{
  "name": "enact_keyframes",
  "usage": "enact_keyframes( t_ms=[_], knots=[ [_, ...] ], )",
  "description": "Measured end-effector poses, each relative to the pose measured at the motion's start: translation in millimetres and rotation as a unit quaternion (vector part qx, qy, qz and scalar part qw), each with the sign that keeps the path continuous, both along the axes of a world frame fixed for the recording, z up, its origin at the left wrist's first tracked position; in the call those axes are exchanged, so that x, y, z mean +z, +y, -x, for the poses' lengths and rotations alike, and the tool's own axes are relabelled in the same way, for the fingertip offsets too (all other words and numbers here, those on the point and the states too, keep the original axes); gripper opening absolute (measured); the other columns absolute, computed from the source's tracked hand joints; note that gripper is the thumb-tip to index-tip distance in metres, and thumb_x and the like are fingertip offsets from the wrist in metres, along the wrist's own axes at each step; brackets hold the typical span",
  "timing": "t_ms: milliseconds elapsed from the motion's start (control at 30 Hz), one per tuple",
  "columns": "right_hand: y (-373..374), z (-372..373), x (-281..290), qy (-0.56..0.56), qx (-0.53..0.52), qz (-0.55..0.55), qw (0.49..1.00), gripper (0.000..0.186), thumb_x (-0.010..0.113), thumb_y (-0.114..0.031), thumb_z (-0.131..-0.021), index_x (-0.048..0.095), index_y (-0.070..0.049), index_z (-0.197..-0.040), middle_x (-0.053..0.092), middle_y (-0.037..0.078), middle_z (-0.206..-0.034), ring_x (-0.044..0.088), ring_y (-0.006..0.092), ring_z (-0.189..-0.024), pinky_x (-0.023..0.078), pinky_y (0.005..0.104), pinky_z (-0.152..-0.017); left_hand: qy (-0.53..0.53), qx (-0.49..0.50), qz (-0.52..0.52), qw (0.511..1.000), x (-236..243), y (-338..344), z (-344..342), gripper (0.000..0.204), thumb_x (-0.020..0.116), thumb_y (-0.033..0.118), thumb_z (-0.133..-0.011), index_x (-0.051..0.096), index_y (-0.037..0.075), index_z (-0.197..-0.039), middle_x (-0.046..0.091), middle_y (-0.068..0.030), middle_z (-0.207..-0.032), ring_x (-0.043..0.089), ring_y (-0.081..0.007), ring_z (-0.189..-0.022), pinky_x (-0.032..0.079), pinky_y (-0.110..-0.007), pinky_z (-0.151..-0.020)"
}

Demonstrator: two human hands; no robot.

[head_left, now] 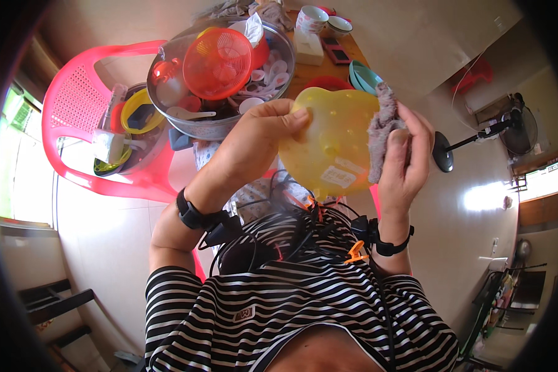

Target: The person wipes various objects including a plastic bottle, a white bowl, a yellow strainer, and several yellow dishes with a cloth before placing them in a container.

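In front of my chest I hold up a translucent yellow plastic bowl (325, 133) with a wavy rim and a pale sticker near its lower edge. My left hand (257, 133) is closed on the bowl's left side, with the thumb lying over it. A crumpled grey cloth (383, 127) is pressed against the right edge by my right hand (408, 158), whose fingers are bent around it. Parts of the fingers behind the bowl and cloth are hidden.
Beyond my left hand stands a wide metal basin (214, 130) holding a red colander (218, 65) and several white spoons. A pink plastic chair (73, 102) carries another filled container. On the wooden table (351, 48) are teal bowls (366, 77) and stacked white bowls (312, 20).
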State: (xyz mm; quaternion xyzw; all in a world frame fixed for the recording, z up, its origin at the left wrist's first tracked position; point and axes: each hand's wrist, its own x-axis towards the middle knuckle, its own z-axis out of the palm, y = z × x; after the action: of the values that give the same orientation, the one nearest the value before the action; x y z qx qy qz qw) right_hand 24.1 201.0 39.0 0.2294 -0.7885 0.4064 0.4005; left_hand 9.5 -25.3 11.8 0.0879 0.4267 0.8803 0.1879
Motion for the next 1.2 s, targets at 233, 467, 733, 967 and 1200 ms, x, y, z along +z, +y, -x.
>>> enact_keyframes(
  t_ms=[233,467,733,967,1200],
  knots=[
    [-12.6,-7.1,0.5,0.059,-0.003,-0.179,0.982,0.033,0.069,-0.016,-0.087,0.067,-0.007,-0.118,0.06,0.007,-0.109,0.053,0.0263,-0.1,0.036,0.0403,-0.093,-0.011,0.006,-0.044,0.999,-17.9,-3.9,13.8,0.027,0.053,0.02,-0.103,0.064,-0.003,-0.113,0.069,-0.0076,-0.101,0.064,-0.0136,-0.091,0.05,-0.029,-0.085],
    [-35.5,-21.0,-14.6,0.019,0.065,-0.283,0.957,0.039,0.072,0.0,-0.072,0.071,-0.013,-0.108,0.062,-0.001,-0.101,0.056,0.0222,-0.094,0.039,0.0372,-0.086,0.018,0.024,-0.058,0.998,-38.3,-13.3,27.3,0.038,0.048,0.024,-0.104,0.052,-0.004,-0.13,0.064,-0.0136,-0.122,0.062,-0.0246,-0.111,0.047,-0.038,-0.098],
    [-22.1,-6.6,-2.7,0.092,0.047,-0.156,0.982,0.047,0.072,0.001,-0.074,0.066,-0.01,-0.119,0.06,0.006,-0.11,0.055,0.026,-0.098,0.041,0.039,-0.086,0.003,0.001,-0.051,0.999,-34.6,1.4,15.0,0.038,0.048,0.024,-0.104,0.052,-0.003,-0.131,0.062,-0.0135,-0.126,0.061,-0.0232,-0.114,0.048,-0.038,-0.099],
    [-24.9,-5.1,-5.1,0.045,0.024,-0.194,0.98,0.041,0.071,-0.015,-0.083,0.065,-0.009,-0.123,0.054,0.006,-0.11,0.051,0.0246,-0.101,0.037,0.0413,-0.088,-0.025,-0.02,-0.199,0.979,-29.8,-9.0,21.5,0.042,0.042,0.018,-0.105,0.043,-0.004,-0.141,0.053,-0.0161,-0.14,0.049,-0.0285,-0.131,0.034,-0.045,-0.115],
    [-16.6,-6.5,-19.9,0.001,0.055,-0.116,0.992,0.043,0.073,-0.01,-0.082,0.061,-0.007,-0.123,0.053,0.007,-0.108,0.05,0.0292,-0.099,0.042,0.043,-0.087,0.006,-0.039,-0.253,0.967,-44.5,-25.1,33.7,0.043,0.038,0.015,-0.105,0.04,0.002,-0.146,0.044,-0.0156,-0.15,0.04,-0.0311,-0.14,0.026,-0.047,-0.12]
  ],
)
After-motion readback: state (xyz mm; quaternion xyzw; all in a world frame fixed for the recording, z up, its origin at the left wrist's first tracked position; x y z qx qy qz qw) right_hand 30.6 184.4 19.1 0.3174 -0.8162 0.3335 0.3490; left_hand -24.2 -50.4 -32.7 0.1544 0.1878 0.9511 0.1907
